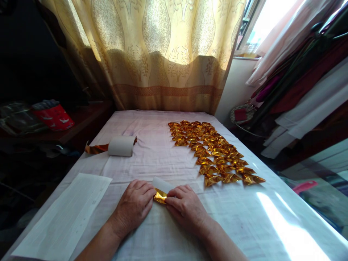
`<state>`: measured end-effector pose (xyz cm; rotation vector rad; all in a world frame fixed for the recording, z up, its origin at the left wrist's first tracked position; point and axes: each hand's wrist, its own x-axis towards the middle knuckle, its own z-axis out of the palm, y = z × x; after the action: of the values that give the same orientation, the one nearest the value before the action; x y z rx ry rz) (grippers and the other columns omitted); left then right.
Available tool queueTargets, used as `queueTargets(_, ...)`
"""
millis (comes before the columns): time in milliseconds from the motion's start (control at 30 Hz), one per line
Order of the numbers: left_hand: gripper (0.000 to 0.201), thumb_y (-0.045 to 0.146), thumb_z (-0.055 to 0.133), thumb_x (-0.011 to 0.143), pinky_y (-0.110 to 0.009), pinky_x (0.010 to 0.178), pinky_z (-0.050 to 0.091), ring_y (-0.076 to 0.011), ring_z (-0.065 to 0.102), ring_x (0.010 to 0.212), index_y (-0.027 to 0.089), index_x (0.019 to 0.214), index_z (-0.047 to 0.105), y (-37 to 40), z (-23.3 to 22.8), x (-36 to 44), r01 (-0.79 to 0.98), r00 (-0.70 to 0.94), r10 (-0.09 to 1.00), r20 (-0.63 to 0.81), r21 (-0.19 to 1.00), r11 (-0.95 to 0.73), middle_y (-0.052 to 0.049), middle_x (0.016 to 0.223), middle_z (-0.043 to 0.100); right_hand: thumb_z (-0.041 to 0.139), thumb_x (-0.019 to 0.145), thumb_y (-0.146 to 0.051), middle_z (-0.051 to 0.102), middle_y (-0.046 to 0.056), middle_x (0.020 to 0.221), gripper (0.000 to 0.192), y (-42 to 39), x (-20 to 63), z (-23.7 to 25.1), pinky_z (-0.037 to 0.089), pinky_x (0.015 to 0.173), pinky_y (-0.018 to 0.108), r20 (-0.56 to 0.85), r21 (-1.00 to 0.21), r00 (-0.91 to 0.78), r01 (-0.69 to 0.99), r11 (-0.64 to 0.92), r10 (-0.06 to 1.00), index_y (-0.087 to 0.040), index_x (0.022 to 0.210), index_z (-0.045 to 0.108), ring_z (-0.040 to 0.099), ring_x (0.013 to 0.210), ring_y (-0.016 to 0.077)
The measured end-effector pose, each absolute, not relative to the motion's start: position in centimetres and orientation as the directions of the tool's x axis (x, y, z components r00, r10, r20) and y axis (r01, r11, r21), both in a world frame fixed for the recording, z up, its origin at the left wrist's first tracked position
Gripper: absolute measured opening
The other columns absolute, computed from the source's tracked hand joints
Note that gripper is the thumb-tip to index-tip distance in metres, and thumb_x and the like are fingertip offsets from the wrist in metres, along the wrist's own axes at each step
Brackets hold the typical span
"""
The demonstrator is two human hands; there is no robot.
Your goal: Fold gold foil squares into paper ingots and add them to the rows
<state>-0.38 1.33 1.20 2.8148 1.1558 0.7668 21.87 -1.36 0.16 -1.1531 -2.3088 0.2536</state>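
Note:
Between my two hands lies a piece of gold foil paper, partly folded, its pale backing showing at the far side. My left hand is closed on its left end, fingers bent over it. My right hand pinches the right end between thumb and fingers. Both hands rest low over the cloth-covered table. To the right, several folded gold foil ingots sit in close rows. Up and to the left is a white roll with gold foil sticking out of its ends.
A sheet of white paper lies at the table's left front. A red patterned container stands on dark furniture at the left. Yellow curtains hang behind the table; clothes hang at the right.

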Motion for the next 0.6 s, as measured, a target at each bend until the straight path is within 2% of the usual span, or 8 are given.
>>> queueTargets(133,0.003,0.024,0.061,0.091,-0.040,0.089,0.041,-0.0218,0.058,0.091,0.022,0.090,0.063,0.7,1.2,0.4,0.697,0.580,0.703,0.413,0.195,-0.690,-0.001,0.091,0.068,0.067,0.088,-0.017,0.072,0.000,0.092,0.014,-1.3,22.1,0.3,0.039,0.076,0.032,0.354,-0.424,-0.494,0.672,0.607,0.794,-0.026,0.097,0.072,0.061,0.086,0.0175)
queueTargets(233,0.005,0.026,0.063,0.090,-0.041,0.088,0.042,-0.0227,0.059,0.091,0.021,0.088,0.062,0.3,1.0,1.1,0.746,0.547,0.729,0.412,0.156,-0.648,-0.002,0.091,0.068,0.069,0.086,-0.016,0.072,0.001,0.098,0.020,-1.2,22.8,0.6,0.041,0.080,0.032,0.324,-0.480,-0.517,0.631,0.609,0.792,-0.027,0.103,0.072,0.062,0.090,0.0178)
queueTargets(333,0.008,0.024,0.066,0.087,-0.041,0.089,0.044,-0.0239,0.059,0.093,0.019,0.091,0.061,0.1,0.7,1.4,0.771,0.529,0.738,0.418,0.127,-0.624,-0.004,0.096,0.068,0.070,0.086,-0.017,0.073,0.002,0.100,0.015,-1.0,23.5,0.9,0.043,0.082,0.032,0.301,-0.512,-0.523,0.617,0.598,0.797,-0.026,0.098,0.073,0.063,0.092,0.0178)
queueTargets(433,0.009,0.025,0.065,0.086,-0.041,0.089,0.045,-0.0242,0.060,0.094,0.019,0.089,0.060,0.0,0.5,1.3,0.772,0.529,0.740,0.417,0.126,-0.623,-0.006,0.097,0.067,0.071,0.086,-0.019,0.072,0.002,0.101,0.010,-0.8,24.1,0.9,0.044,0.082,0.031,0.305,-0.494,-0.526,0.625,0.604,0.794,-0.026,0.093,0.074,0.064,0.091,0.0173)
queueTargets(600,0.010,0.028,0.061,0.091,-0.040,0.087,0.047,-0.0238,0.061,0.093,0.018,0.091,0.060,-0.2,0.5,1.5,0.778,0.529,0.745,0.405,0.118,-0.617,-0.007,0.097,0.067,0.067,0.091,-0.026,0.071,0.003,0.103,0.009,-0.7,24.4,0.8,0.044,0.082,0.032,0.320,-0.465,-0.536,0.630,0.622,0.781,-0.028,0.096,0.075,0.063,0.092,0.0168)
